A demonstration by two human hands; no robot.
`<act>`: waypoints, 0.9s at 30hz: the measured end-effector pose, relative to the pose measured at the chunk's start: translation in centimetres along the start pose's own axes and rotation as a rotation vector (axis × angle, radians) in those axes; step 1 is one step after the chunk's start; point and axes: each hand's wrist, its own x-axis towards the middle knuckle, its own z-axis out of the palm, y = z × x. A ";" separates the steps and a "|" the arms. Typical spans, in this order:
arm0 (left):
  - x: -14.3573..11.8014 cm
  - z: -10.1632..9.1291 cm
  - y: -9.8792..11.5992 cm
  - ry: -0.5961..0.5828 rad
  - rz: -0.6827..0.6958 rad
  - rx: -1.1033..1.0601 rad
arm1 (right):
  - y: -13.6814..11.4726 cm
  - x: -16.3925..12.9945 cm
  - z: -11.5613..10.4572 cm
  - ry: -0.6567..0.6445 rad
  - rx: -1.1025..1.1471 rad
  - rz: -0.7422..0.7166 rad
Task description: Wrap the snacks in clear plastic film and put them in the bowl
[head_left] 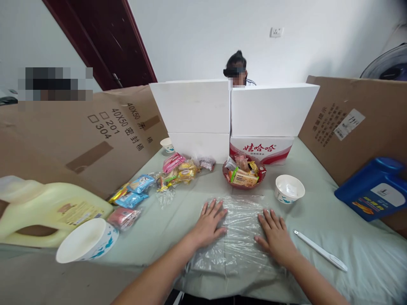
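A clear plastic bag (pixel 240 237) lies spread and wrinkled on the cloth-covered table, near its front edge. My left hand (pixel 208 224) rests flat on the bag's left side, fingers apart. On the right side of the bag, my right hand (pixel 275 233) is pressed down flat, its fingers spread too. Just beyond the bag stands a red bowl (pixel 227 180) with wrapped snacks (pixel 243 176) in it. To the right of that bowl is a white paper bowl (pixel 290 195) holding something clear. A slim white tool (pixel 321 250) lies right of my right hand.
Wrapped snacks (pixel 187 171) lie in a row at the left. Near them stand a pale yellow jug (pixel 73 207) and a large paper bowl (pixel 104 243). A blue bottle (pixel 375 188) leans at the right. White boxes (pixel 197 110) and cardboard panels (pixel 133 131) wall the table; people sit behind.
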 end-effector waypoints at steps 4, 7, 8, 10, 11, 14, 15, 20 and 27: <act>-3.2 -2.1 1.3 0.072 0.122 -0.190 | 0.9 -3.7 -2.2 -0.079 0.184 -0.258; -6.0 -2.9 2.2 -0.116 0.170 -0.279 | 1.0 -6.3 -3.1 -0.173 0.254 -0.277; -6.9 -3.1 2.3 -0.168 0.161 -0.292 | 1.0 -7.0 -3.2 -0.181 0.272 -0.259; -8.2 -3.3 2.1 -0.222 0.135 -0.337 | 0.8 -8.1 -3.2 -0.178 0.319 -0.241; -8.7 -3.4 2.0 -0.232 0.127 -0.380 | 0.6 -8.6 -3.2 -0.175 0.351 -0.240; -9.4 -3.9 1.6 -0.230 0.060 -0.563 | 0.2 -9.4 -3.6 -0.182 0.477 -0.195; -9.3 -4.0 1.4 -0.224 0.005 -0.628 | 0.2 -9.5 -3.7 -0.192 0.530 -0.153; -7.1 -3.6 0.2 -0.091 -0.278 -1.010 | 0.0 -7.6 -3.9 -0.083 0.743 0.093; -3.2 -1.9 -1.5 0.227 -0.459 -1.277 | -0.8 -2.4 -1.1 0.081 1.120 0.420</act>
